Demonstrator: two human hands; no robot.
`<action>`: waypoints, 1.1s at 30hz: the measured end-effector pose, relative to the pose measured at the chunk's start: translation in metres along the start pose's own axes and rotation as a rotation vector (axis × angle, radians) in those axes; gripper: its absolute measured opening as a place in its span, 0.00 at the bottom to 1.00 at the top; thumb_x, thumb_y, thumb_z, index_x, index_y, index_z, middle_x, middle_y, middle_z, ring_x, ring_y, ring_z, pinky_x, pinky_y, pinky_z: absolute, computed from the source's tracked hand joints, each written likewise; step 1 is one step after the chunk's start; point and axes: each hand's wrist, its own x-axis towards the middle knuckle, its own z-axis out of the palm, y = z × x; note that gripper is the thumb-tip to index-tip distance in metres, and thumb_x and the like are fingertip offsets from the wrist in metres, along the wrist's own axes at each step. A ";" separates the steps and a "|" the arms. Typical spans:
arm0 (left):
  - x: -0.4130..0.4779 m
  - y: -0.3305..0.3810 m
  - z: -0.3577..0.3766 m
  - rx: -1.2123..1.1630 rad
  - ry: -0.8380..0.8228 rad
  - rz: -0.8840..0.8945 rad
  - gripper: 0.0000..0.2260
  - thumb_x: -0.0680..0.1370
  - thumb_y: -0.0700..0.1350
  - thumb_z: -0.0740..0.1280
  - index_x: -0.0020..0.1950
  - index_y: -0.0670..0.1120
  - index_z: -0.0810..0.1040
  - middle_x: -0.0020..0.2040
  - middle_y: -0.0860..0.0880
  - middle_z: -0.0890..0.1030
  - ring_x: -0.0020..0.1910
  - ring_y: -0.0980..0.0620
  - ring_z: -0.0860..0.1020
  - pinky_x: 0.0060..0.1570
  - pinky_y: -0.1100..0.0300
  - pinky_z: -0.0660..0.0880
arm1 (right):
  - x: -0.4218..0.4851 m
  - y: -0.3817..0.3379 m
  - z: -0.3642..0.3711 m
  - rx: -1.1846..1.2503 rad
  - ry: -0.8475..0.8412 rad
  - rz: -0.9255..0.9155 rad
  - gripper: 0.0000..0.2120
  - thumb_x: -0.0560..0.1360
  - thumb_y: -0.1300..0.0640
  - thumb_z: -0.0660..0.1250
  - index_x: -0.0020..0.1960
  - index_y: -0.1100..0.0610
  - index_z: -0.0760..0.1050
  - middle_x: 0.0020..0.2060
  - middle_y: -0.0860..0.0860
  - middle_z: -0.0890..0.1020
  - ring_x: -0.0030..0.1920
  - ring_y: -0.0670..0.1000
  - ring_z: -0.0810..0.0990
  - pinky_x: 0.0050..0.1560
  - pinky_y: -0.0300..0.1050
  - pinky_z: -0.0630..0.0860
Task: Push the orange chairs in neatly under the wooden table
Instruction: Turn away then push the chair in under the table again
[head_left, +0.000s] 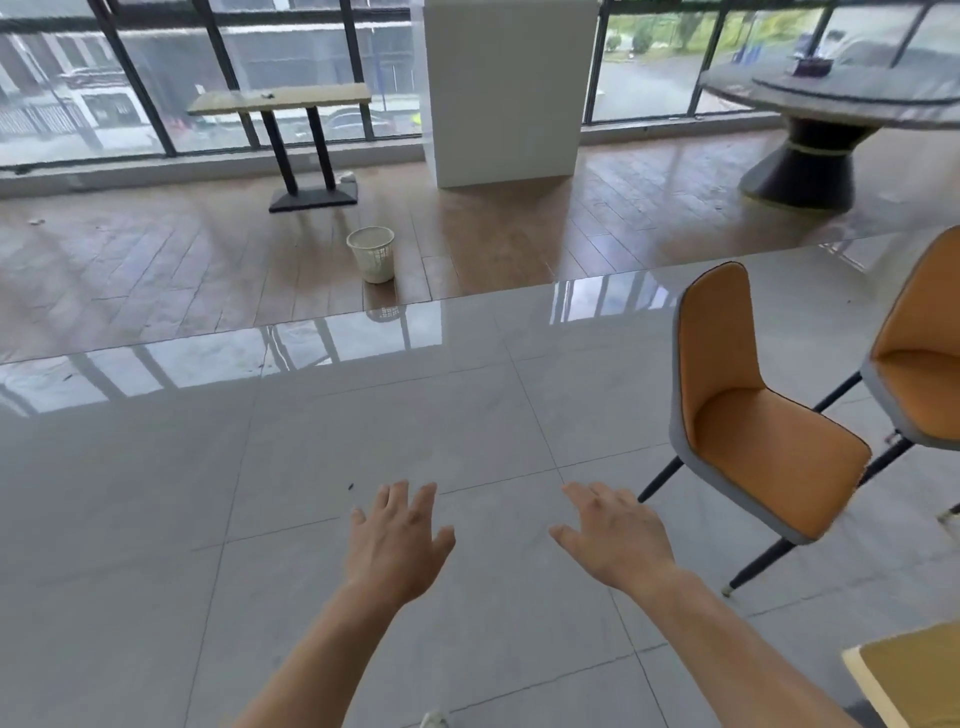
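Orange chairs (763, 415) stood apart from the wooden bench (914, 675); left hand (397, 540) and right hand (615, 535) hovered spread, empty; best gripped by the backrest, pushed straight.

1. The glossy grey tiled floor (260, 493) lies bare ahead of both spread, empty hands, the left hand (397, 540) and the right hand (618, 540), giving open room forward and to the left.
2. To the right, the nearer orange padded chair with grey shell and thin black legs (748, 415) blocks the way; its front legs stand near the right hand.
3. A second orange padded chair (919, 364) stands just beside it, further right.
4. The light wooden counter corner (914, 675) closes off the lower right.
5. A white mesh waste bin (371, 254) stands well apart on the brown wooden floor.
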 end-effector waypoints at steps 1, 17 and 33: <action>0.021 -0.004 -0.008 -0.002 0.000 0.024 0.28 0.82 0.61 0.55 0.79 0.53 0.56 0.78 0.46 0.62 0.78 0.45 0.58 0.75 0.40 0.57 | 0.016 -0.004 -0.005 0.011 0.006 0.026 0.27 0.79 0.36 0.57 0.73 0.49 0.65 0.64 0.50 0.76 0.64 0.56 0.73 0.61 0.53 0.72; 0.343 0.076 -0.076 0.088 -0.023 0.275 0.27 0.82 0.61 0.55 0.79 0.53 0.57 0.77 0.47 0.62 0.77 0.47 0.59 0.74 0.43 0.58 | 0.266 0.076 -0.070 0.158 0.097 0.301 0.25 0.78 0.38 0.59 0.70 0.50 0.67 0.60 0.50 0.78 0.60 0.56 0.75 0.57 0.54 0.74; 0.597 0.257 -0.115 0.121 -0.052 0.601 0.27 0.82 0.60 0.56 0.79 0.53 0.57 0.76 0.47 0.63 0.76 0.46 0.60 0.74 0.42 0.57 | 0.450 0.216 -0.145 0.176 0.167 0.546 0.26 0.79 0.36 0.58 0.70 0.51 0.68 0.63 0.50 0.77 0.60 0.55 0.75 0.58 0.52 0.74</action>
